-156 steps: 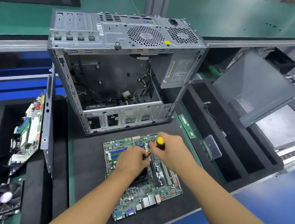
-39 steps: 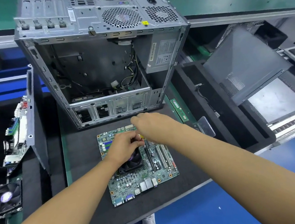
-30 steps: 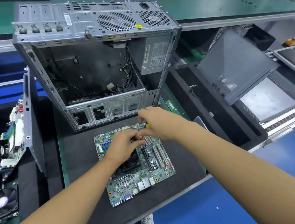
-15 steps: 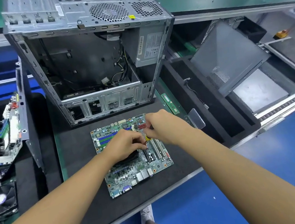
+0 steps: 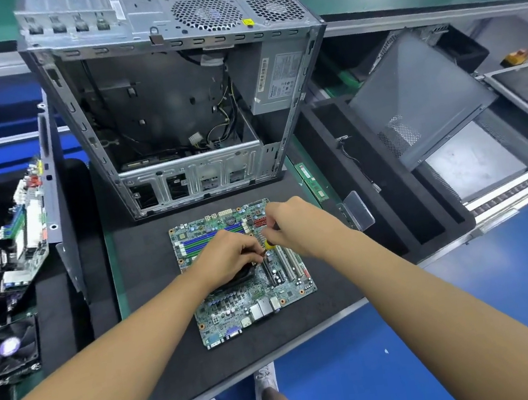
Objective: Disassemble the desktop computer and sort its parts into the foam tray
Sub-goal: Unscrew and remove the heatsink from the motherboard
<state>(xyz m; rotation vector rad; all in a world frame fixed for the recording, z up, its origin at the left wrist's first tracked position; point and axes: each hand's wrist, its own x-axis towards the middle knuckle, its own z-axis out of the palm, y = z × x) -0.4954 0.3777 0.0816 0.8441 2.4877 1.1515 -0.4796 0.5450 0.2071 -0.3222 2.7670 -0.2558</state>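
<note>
A green motherboard lies flat on the black mat in front of the open grey computer case. My right hand grips a yellow-handled screwdriver, mostly hidden under the fingers. My left hand rests with curled fingers on the black CPU cooler at the board's middle, its fingertips beside the screwdriver tip. Whether it pinches anything I cannot tell. The power supply sits in the case's upper right corner, loose cables hanging beside it.
On the left, another motherboard leans against a side panel, with a black fan below. The black foam tray on the right holds a RAM stick, a clear plastic piece, a thin cable and a grey panel.
My right hand went out towards the case, then came back onto the board with the screwdriver. My left hand stayed on the cooler. The view drifted.
</note>
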